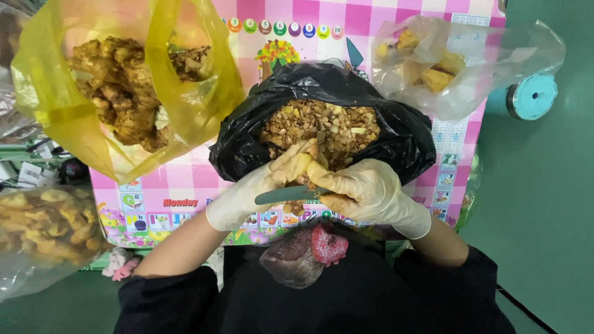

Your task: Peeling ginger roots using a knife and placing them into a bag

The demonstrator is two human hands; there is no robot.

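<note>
Both gloved hands are working over the black bag point(396, 133): the left hand point(257, 188) is clamped on the ginger piece point(303, 166), the right hand point(365, 188) is gripping the knife point(284, 195), best scraping shallow, away from fingers.

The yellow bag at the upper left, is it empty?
No, the yellow bag is open and holds a heap of unpeeled, knobbly brown ginger roots.

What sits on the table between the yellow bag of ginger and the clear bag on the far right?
In the head view, an open black bag of ginger peelings lies between the yellow bag and the clear bag.
</note>
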